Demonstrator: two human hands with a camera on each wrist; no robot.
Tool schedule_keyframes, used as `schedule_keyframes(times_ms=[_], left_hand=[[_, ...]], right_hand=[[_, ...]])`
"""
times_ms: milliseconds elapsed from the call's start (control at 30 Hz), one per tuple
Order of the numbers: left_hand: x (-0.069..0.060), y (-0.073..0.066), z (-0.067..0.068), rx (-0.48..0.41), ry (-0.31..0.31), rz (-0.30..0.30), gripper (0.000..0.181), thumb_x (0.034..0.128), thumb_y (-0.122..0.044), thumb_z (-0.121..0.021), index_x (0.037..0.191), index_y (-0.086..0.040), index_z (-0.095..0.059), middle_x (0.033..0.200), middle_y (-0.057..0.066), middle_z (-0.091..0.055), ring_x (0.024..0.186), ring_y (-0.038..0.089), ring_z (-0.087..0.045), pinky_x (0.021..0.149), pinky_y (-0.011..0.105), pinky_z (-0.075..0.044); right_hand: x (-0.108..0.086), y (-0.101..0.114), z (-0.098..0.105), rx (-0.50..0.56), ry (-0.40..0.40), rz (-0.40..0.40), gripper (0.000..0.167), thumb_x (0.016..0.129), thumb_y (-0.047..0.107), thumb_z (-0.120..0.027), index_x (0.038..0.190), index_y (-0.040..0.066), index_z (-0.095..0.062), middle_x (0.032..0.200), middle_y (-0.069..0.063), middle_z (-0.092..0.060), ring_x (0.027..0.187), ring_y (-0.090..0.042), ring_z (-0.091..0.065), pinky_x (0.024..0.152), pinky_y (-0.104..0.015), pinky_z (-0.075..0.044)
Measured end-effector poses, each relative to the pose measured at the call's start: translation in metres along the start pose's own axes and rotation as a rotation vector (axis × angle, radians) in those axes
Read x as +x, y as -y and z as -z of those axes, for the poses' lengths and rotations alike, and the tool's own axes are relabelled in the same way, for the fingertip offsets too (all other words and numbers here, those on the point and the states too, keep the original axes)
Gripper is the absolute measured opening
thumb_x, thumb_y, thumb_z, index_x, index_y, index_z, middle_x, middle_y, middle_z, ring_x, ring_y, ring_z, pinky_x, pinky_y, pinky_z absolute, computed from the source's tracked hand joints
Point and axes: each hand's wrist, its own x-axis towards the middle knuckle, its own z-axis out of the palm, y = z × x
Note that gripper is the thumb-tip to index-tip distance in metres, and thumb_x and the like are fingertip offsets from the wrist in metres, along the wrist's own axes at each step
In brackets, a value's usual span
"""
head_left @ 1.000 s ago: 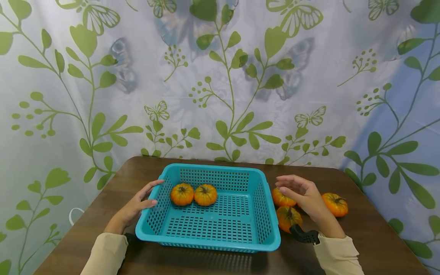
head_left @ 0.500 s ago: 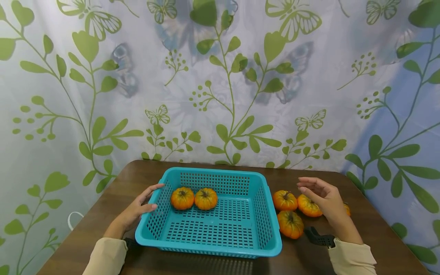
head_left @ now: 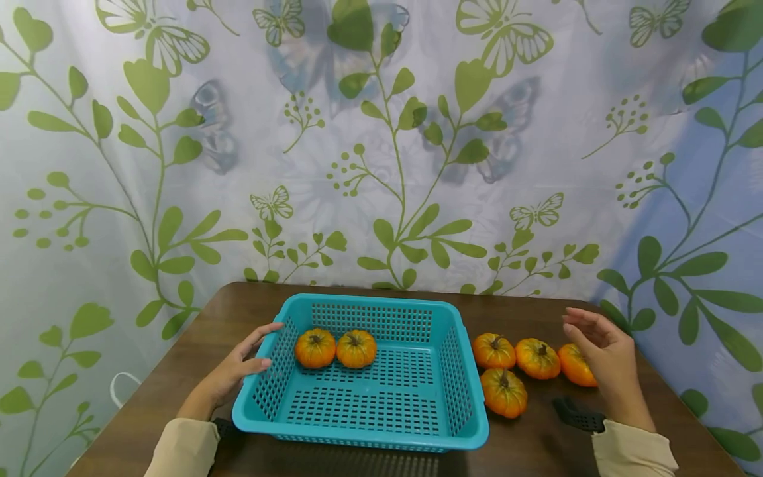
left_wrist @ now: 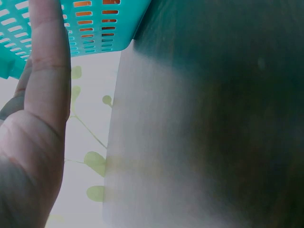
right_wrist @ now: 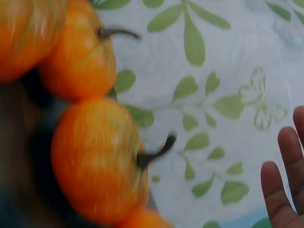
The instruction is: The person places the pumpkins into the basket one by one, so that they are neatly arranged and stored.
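The basket (head_left: 363, 434) is touched at its left rim by the relaxed left hand (head_left: 232, 371), presumably for steadiness; the pumpkin (head_left: 575, 366) nearest the table's (head_left: 238, 305) right edge is partly hidden by the empty, half-spread right hand (head_left: 610, 358).

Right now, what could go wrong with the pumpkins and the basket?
The right hand might knock the rightmost pumpkin right beside it. Lifting the front pumpkin could bump the pumpkin just behind it. The left hand, at the basket's rim, might shift the basket if it pushed.
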Motion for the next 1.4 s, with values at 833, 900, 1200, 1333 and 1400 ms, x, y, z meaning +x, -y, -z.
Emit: schedule_keyframes(times_ms=[833, 900, 1200, 1333, 1400], left_hand=[[0.001, 0.0, 0.001, 0.0, 0.001, 0.01, 0.054, 0.1067, -0.022, -0.059, 0.154, -0.046, -0.048, 0.163, 0.043, -0.02, 0.128, 0.031, -0.053, 0.096, 0.043, -0.059], [0.0, 0.0, 0.001, 0.005, -0.005, 0.012, 0.054, 0.1068, -0.023, -0.059, 0.154, -0.046, -0.048, 0.163, 0.042, -0.02, 0.129, 0.032, -0.052, 0.097, 0.043, -0.059], [0.001, 0.0, -0.001, 0.027, -0.018, -0.003, 0.055, 0.1061, -0.021, -0.058, 0.156, -0.041, -0.049, 0.164, 0.041, -0.02, 0.127, 0.026, -0.055, 0.096, 0.042, -0.058], [0.0, 0.0, 0.0, 0.034, -0.016, -0.009, 0.055, 0.1061, -0.021, -0.059, 0.157, -0.039, -0.048, 0.165, 0.041, -0.018, 0.128, 0.023, -0.054, 0.097, 0.042, -0.057], [0.001, 0.0, 0.001, 0.029, -0.009, -0.009, 0.056, 0.1064, -0.021, -0.059, 0.159, -0.038, -0.047, 0.165, 0.041, -0.017, 0.128, 0.024, -0.055, 0.097, 0.043, -0.058]], right_hand=[[-0.009, -0.077, 0.075, -0.367, 0.121, -0.424, 0.065, 0.108, 0.04, -0.067, 0.162, 0.034, -0.033, 0.151, -0.001, -0.043, 0.118, 0.008, -0.039, 0.082, -0.003, -0.038], [-0.009, -0.078, 0.076, -0.379, 0.158, -0.458, 0.073, 0.109, 0.041, -0.065, 0.168, 0.025, -0.027, 0.162, -0.019, -0.035, 0.122, 0.003, -0.041, 0.082, -0.004, -0.039], [-0.004, -0.076, 0.081, -0.363, 0.327, -0.569, 0.103, 0.109, 0.04, -0.066, 0.17, 0.0, 0.006, 0.171, -0.042, -0.003, 0.157, -0.056, -0.01, 0.127, -0.058, -0.024], [-0.003, -0.077, 0.08, -0.347, 0.342, -0.578, 0.106, 0.107, 0.036, -0.071, 0.17, -0.001, 0.005, 0.17, -0.043, -0.002, 0.158, -0.059, -0.006, 0.124, -0.071, -0.017], [-0.003, -0.077, 0.079, -0.356, 0.338, -0.565, 0.105, 0.106, 0.034, -0.072, 0.17, -0.003, 0.003, 0.169, -0.045, -0.004, 0.157, -0.059, -0.008, 0.123, -0.072, -0.018]])
